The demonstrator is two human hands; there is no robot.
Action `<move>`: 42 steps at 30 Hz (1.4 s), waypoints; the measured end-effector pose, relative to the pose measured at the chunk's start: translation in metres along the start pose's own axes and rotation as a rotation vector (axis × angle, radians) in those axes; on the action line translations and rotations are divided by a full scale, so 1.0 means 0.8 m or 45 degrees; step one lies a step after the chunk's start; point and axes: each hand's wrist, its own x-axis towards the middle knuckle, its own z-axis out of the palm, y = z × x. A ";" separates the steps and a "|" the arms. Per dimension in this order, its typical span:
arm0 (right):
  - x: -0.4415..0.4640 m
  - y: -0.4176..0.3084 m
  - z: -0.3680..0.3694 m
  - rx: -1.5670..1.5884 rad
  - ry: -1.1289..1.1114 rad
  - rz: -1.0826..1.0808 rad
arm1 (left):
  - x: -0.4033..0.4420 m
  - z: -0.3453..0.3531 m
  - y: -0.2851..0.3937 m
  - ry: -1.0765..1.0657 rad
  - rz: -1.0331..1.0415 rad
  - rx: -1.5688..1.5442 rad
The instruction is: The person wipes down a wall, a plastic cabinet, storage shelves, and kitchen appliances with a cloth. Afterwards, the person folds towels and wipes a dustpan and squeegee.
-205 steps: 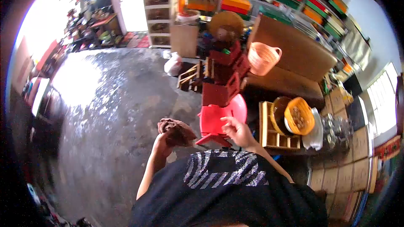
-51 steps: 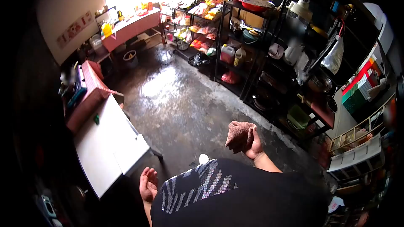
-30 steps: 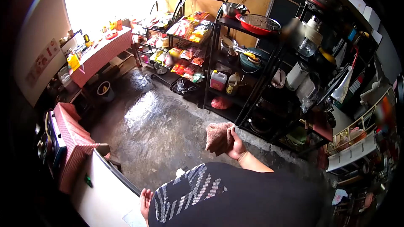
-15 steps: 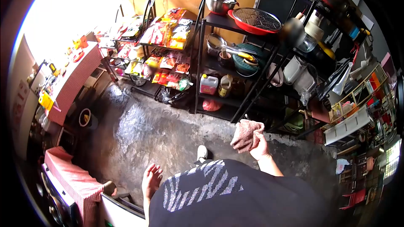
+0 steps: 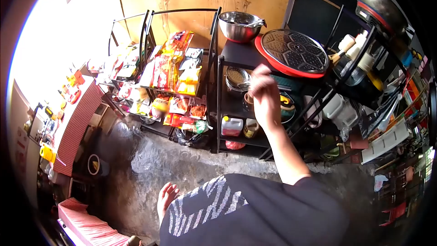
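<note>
My right hand point(image 5: 266, 93) is raised in front of the black shelf point(image 5: 236, 55), just below the red-rimmed round pan with a patterned dark lid point(image 5: 295, 51). Motion smears its fingers, so I cannot make out whether they hold the brownish cloth seen earlier. Behind that hand, the middle tier carries a strainer in a pot point(image 5: 236, 77) and a dark teal vessel. Down by my side, my left hand point(image 5: 167, 197) is open and holds nothing, its fingers slightly apart near the shirt hem.
A steel bowl point(image 5: 238, 26) with utensils sits on the shelf top. Packaged food fills the rack point(image 5: 169, 70) to its left. Bottles, including a pink-filled jug point(image 5: 231, 126), stand lower. A bucket point(image 5: 96, 166) is on the floor at left, beside a checked-cloth table point(image 5: 82, 123).
My right hand has risen from low over the floor to the shelf's upper part. The cloth no longer shows clearly. My view has tilted upward; my left hand stays low.
</note>
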 end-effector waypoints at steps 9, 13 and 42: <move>0.147 0.116 0.182 -0.429 -0.785 0.532 | 0.148 -0.097 -0.024 0.160 -0.231 0.025; 0.166 0.097 0.158 -0.214 -0.748 0.580 | 0.264 -0.104 0.036 -0.053 -0.193 -0.068; 0.127 0.080 0.217 -0.322 -0.225 0.777 | 0.615 0.151 0.210 -1.289 0.290 1.001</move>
